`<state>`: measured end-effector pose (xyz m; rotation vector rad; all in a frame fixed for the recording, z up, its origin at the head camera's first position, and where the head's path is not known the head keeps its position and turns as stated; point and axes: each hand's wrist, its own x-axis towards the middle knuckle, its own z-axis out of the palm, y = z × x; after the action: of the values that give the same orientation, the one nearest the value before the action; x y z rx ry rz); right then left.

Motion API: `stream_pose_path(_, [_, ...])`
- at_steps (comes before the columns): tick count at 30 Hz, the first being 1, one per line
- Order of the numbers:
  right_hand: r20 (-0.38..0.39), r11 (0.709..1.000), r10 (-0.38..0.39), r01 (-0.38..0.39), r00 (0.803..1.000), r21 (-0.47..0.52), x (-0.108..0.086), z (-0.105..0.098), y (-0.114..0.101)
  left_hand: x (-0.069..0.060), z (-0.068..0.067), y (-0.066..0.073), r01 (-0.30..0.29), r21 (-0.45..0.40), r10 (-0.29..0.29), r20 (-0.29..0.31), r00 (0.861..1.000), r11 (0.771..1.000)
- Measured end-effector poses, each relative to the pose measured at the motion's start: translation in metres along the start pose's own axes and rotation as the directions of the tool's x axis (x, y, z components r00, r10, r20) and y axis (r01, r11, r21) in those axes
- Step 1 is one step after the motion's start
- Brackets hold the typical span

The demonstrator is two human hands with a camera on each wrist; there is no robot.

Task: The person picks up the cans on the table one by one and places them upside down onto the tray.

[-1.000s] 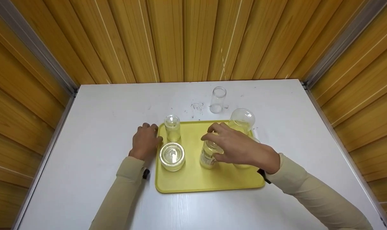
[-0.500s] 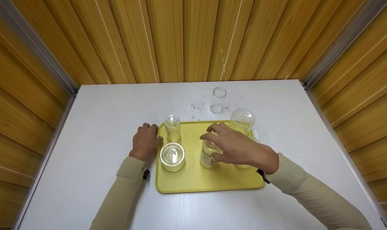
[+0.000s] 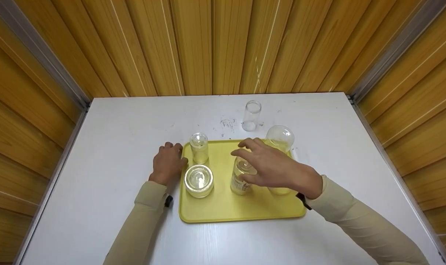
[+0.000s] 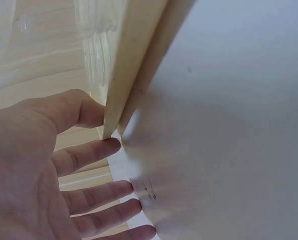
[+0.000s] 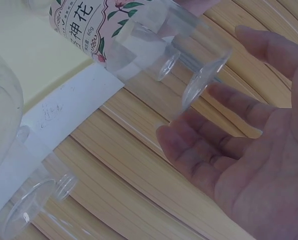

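On the yellow tray (image 3: pixel 226 211) stands a clear labelled jar (image 3: pixel 240 185), its pink-and-green printed label (image 5: pixel 96 30) plain in the right wrist view. My right hand (image 3: pixel 274 165) is around its top with thumb and fingers spread; in the right wrist view a gap shows between the thumb and the jar. At the tray's left edge, my left hand (image 3: pixel 167 163) has its thumb touching the rim and its other fingers loosely extended outside. Near it are a wide clear jar (image 3: pixel 199 181) and a narrow clear jar (image 3: pixel 199 151).
A round clear vessel (image 3: pixel 280 137) stands at the tray's back right. Another clear container (image 3: pixel 280 190) is mostly hidden under my right hand. Behind the tray, a narrow clear jar (image 3: pixel 251 117) stands on the white table (image 3: pixel 134 121). Wood-patterned panels (image 3: pixel 193 48) enclose the table.
My right hand's fingers have spread slightly and lifted a little off the labelled jar's top, uncovering more of it. The left hand and the other jars stay in place.
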<state>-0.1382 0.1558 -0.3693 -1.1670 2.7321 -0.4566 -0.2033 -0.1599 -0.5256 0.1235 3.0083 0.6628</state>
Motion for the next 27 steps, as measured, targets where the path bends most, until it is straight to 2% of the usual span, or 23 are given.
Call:
stream_pose_path(13, [-0.063,0.998,0.064,-0.064,0.996,0.007,0.008,-0.017,0.008,0.001,0.002,-0.002,-0.015,0.011,0.015,-0.015,1.000,1.000])
stream_pose_path(18, [-0.093,0.998,0.063,-0.064,0.994,-0.006,0.014,-0.022,0.017,0.001,0.002,-0.002,-0.009,0.010,0.009,-0.013,1.000,1.000])
stream_pose_path(27, [-0.127,0.994,0.108,-0.110,0.986,-0.009,0.029,-0.029,0.036,0.001,0.002,-0.002,-0.005,0.021,0.006,-0.016,1.000,1.000])
